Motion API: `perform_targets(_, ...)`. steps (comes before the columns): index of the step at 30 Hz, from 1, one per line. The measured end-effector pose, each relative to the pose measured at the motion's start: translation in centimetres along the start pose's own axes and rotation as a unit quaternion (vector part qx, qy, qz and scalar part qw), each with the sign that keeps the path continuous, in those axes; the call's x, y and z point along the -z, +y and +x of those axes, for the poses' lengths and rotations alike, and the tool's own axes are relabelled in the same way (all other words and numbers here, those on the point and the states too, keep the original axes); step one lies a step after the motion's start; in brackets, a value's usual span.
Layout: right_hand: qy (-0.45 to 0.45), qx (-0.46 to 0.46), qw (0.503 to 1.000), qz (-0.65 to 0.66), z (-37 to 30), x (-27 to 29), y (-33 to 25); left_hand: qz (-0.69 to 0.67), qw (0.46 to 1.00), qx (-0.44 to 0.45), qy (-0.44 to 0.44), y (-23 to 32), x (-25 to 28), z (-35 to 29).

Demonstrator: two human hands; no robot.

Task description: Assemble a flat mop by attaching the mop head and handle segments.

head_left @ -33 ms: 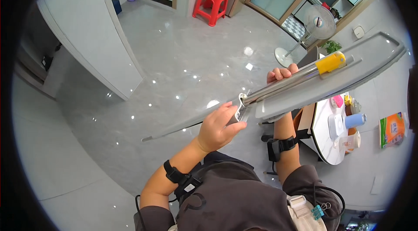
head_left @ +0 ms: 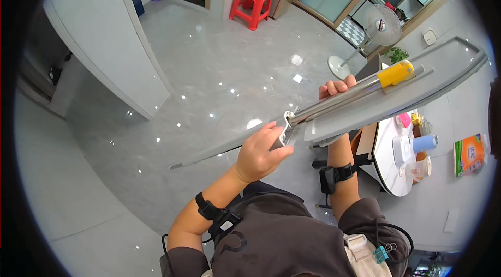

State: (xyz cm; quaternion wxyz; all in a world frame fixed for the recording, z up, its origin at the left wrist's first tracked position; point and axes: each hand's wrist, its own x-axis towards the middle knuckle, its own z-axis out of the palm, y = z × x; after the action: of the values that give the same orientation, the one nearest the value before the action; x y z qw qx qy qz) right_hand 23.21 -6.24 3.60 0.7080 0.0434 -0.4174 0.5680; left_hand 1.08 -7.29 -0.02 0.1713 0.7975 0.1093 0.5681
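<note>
A long flat mop is held up slantwise in front of my chest. Its grey mop head (head_left: 360,118) lies to the right, a metal pole (head_left: 339,102) runs along it, and a yellow joint (head_left: 395,74) sits near the far right end. My left hand (head_left: 261,152) is closed around a grey-and-white sliding piece (head_left: 284,133) at the pole, by the head's left end. Beyond that hand a thin grey part (head_left: 209,155) extends to the lower left. My right hand (head_left: 338,86) grips the mop from behind; only its fingers show over the far edge, and the head hides its palm.
At the right, a white table (head_left: 387,170) holds a blue cup (head_left: 426,143) and several small items. A standing fan (head_left: 381,25) is at the far right, a red stool (head_left: 254,5) at the back. To the left stands a white panel (head_left: 104,32) on the glossy floor.
</note>
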Motion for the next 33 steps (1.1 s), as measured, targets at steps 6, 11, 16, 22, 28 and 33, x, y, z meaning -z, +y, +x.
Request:
perform_targets(6, -0.024, -0.039, 0.999, 0.028, 0.7, 0.3, -0.7, -0.066, 0.989, 0.13, 0.031, -0.3, 0.1, -0.3)
perform_targets(11, -0.104, -0.033, 0.991, -0.078, 1.9, -0.8, -0.4, -0.093, 0.985, 0.144, -0.005, -0.8, 0.5, -1.6)
perform_targets(16, -0.105, -0.073, 0.985, -0.117, 3.1, -2.7, 0.1, -0.411, 0.848, 0.335, 0.0, -2.5, 0.8, -1.0)
perform_targets(22, -0.132, -0.156, 0.971, -0.121, 4.6, -3.7, 1.5, -0.524, 0.766, 0.37, -0.046, -6.3, -0.1, 1.1)
perform_targets(28, -0.087, -0.181, 0.976, -0.089, 4.3, -1.3, 0.8, -0.612, 0.674, 0.413, 0.0, -6.3, -1.5, 2.2)
perform_targets(33, -0.169, -0.17, 0.97, -0.03, 4.3, 0.5, 2.3, -0.648, 0.633, 0.419, -0.06, -7.2, -2.3, 2.0)
